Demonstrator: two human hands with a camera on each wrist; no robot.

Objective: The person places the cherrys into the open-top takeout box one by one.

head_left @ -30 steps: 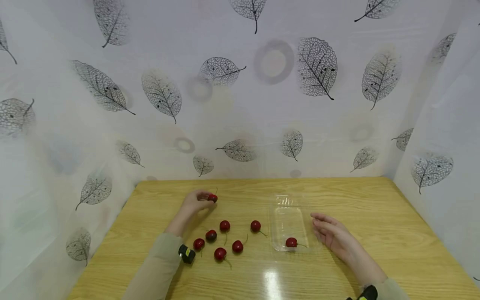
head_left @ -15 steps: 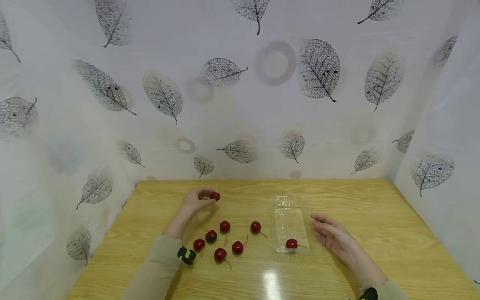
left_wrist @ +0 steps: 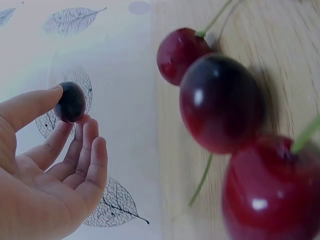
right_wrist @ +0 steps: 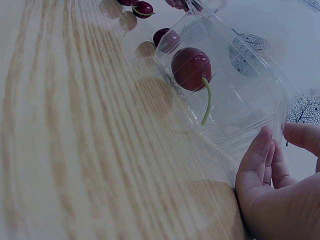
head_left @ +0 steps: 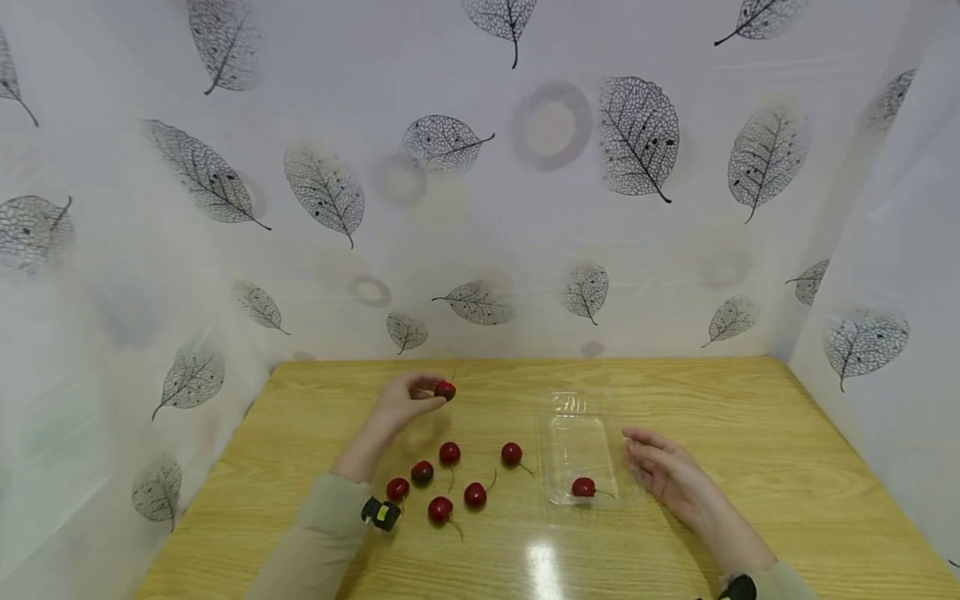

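Note:
My left hand (head_left: 403,402) pinches a dark red cherry (head_left: 445,391) between thumb and fingertips, raised over the far left of the table; its thin stem points up. In the left wrist view that held cherry (left_wrist: 71,102) looks almost black. A clear plastic container (head_left: 547,462) stands right of the middle with one stemmed cherry (head_left: 583,487) inside, near its front end. Beside the container's right side, my right hand (head_left: 671,475) rests with loosely bent fingers and nothing in it. In the right wrist view its fingertips (right_wrist: 264,134) are right at the clear wall.
Several loose cherries lie between the left arm and the container, among them one cherry (head_left: 512,453) nearest the container and another cherry (head_left: 441,509) at the front. The wooden table (head_left: 787,467) ends at a leaf-printed curtain (head_left: 480,225) behind and at both sides.
My left hand has moved a little to the right and slightly up, carrying the cherry along. The right hand, the container and the loose cherries stay where they were.

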